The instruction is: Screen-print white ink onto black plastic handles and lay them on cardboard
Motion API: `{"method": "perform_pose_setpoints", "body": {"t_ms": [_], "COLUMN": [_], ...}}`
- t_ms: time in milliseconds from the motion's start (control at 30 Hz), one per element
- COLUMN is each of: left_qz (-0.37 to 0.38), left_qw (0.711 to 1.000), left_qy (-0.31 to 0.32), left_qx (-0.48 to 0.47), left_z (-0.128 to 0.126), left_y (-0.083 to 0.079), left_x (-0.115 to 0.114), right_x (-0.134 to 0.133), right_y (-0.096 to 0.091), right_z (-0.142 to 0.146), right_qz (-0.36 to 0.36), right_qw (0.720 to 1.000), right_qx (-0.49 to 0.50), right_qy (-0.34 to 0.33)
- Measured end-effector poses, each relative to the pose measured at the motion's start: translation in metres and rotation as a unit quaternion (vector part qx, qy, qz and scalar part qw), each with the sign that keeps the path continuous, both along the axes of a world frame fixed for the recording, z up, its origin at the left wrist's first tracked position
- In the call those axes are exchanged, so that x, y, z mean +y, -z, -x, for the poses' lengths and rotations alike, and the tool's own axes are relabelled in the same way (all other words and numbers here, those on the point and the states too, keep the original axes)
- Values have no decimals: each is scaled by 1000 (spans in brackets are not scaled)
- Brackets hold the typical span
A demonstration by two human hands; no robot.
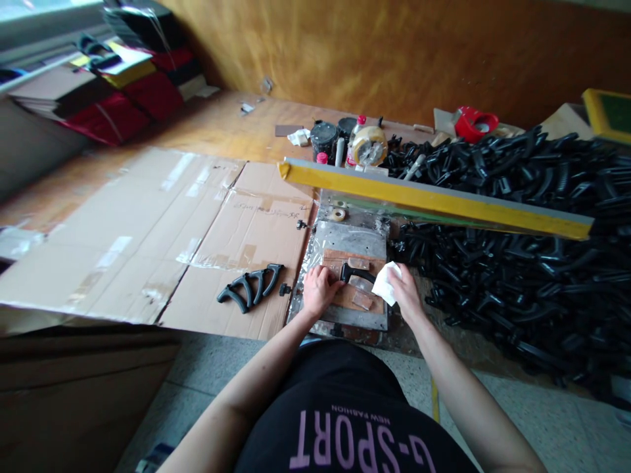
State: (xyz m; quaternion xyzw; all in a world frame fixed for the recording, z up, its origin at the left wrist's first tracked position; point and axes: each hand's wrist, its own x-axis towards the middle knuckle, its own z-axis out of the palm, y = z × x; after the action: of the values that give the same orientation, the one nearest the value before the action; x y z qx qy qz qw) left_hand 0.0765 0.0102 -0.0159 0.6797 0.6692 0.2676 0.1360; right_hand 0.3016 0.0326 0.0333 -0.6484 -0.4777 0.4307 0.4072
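A black plastic handle-shaped part (362, 273) lies on a brown pad fixed to a grey metal plate (352, 238). My left hand (319, 289) is at the part's left end, fingers curled and pinching it there. In my right hand (407, 293) is a folded white cloth or tissue (387, 283), held against or just over the part's right end; the exact contact is hidden. Clear blocks (362, 300) sit on the pad around the part. Left of the plate, several similar black handles (250, 288) lie in a row on flattened cardboard (197, 217).
A yellow-and-grey frame (434, 197) slants above the plate's back edge. A large heap of black parts (497, 282) fills the right side. Behind stand dark tubs (324, 136), a tape roll (369, 146) and a red tape dispenser (474, 123). Red-wrapped stacks (106, 108) are at back left.
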Motion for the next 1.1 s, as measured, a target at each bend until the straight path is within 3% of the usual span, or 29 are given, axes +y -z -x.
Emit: {"method": "perform_pose_setpoints", "body": {"t_ms": [167, 333, 467, 633, 733, 833, 933, 1033, 1100], "left_qz": [0, 19, 22, 9, 3, 4, 11, 19, 18], "left_qw": [1000, 1000, 1000, 1000, 1000, 1000, 1000, 1000, 1000], "left_qy": [-4, -5, 0, -1, 0, -6, -10, -4, 2], "left_qx": [5, 10, 10, -2, -2, 7, 6, 0, -4], "left_z": [-1, -2, -1, 0, -1, -2, -2, -1, 0], "left_y": [0, -1, -3, -5, -4, -2, -2, -4, -5], "left_x": [1, 1, 1, 0, 0, 0, 1, 0, 0], "right_x": [17, 26, 26, 24, 17, 8, 0, -3, -1], "right_y": [-1, -2, 6, 16, 19, 21, 21, 18, 13], "right_z": [41, 75, 77, 69, 67, 71, 74, 66, 55], "right_qz": [-81, -149, -192, -211, -228, -228, -209, -157, -104], "right_qw": [981, 959, 921, 904, 888, 871, 872, 884, 910], "right_qx": [-113, -183, -248, -302, -309, -316, -326, -312, -255], "right_qy": [-132, -154, -230, -217, -251, -298, -301, -311, -311]}}
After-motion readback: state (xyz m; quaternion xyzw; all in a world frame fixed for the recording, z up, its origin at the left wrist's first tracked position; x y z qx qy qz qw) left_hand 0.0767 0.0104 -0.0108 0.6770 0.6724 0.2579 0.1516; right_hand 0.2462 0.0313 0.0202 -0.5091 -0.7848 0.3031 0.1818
